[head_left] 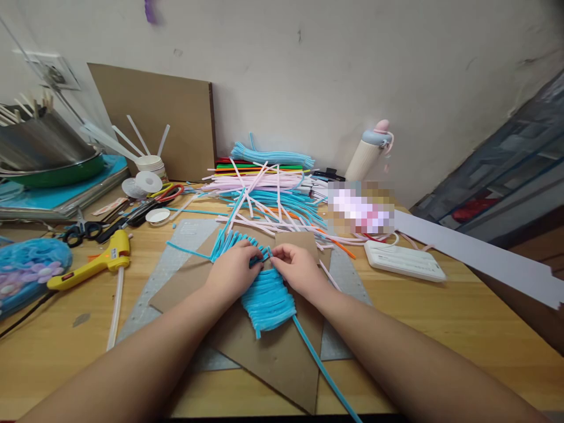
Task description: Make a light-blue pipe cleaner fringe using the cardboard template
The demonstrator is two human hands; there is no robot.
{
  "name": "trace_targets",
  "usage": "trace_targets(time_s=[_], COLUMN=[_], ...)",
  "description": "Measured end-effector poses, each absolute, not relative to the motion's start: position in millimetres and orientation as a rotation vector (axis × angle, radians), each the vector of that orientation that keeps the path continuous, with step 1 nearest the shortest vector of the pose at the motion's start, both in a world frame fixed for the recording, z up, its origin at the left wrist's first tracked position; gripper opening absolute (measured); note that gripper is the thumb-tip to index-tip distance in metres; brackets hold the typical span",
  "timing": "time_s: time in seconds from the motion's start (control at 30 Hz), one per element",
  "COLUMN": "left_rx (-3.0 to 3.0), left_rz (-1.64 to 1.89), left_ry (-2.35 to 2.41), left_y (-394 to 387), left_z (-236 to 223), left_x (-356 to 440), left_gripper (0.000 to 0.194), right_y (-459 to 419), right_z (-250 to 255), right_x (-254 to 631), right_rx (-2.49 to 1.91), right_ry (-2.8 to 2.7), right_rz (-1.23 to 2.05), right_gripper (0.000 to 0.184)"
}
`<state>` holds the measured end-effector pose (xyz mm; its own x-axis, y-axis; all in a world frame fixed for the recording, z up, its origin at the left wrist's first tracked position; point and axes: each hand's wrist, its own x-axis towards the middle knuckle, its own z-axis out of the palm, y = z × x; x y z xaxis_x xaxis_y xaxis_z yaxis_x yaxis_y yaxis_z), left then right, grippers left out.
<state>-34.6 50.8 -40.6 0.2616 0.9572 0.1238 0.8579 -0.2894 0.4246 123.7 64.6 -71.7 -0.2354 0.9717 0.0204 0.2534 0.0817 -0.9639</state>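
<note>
Blue pipe cleaners (269, 299) are wound side by side in close rows around a piece of cardboard in the middle of the desk. At the upper end of the rows, my left hand (235, 267) pinches blue pipe cleaner strands between thumb and fingers. My right hand (297, 267) faces it, its fingertips closed on a blue pipe cleaner close by. Behind my left hand the strands stand in looser loops (229, 239). One long tail (324, 367) runs from the wound part toward the front right. Exactly what lies between the fingertips is partly hidden.
Under the work lie a brown cardboard sheet (282, 358) and a grey cutting mat (147, 299). A yellow glue gun (97, 264) and scissors (81, 229) are at left. Pipe cleaner bundles (273, 202) fill the back. A white power bank (404, 261) and a bottle (369, 151) stand at right.
</note>
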Motion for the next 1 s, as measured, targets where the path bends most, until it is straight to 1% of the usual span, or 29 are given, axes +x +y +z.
trace_targets(time_s=[0.1, 0.17, 0.3, 0.43, 1.0], left_rx=[2.246, 2.205, 2.084, 2.054, 2.063], left_rz=[0.535, 0.601, 0.701, 0.716, 0.699], left_ry=[1.758, 1.796, 1.762, 1.691, 1.647], left_y=[51.7, 52.2, 52.6, 50.6, 46.6], left_z=[-40.4, -39.6, -38.0, -36.1, -34.6], left_x=[-32.1, -32.9, -38.3, -39.7, -36.8], left_gripper=[0.012, 0.010, 0.009, 0.011, 0.014], right_y=[62.9, 61.7, 60.1, 59.9, 60.2], right_z=[-70.3, -68.9, -65.7, -65.7, -66.3], right_x=[124.5, 124.8, 124.5, 124.4, 125.9], right_rx=[-1.276, -1.296, -1.303, -1.296, -1.236], right_ry=[-1.674, -1.713, -1.793, -1.807, -1.813], right_rz=[1.128, 1.106, 1.054, 1.032, 1.047], right_gripper=[0.016, 0.017, 0.015, 0.016, 0.014])
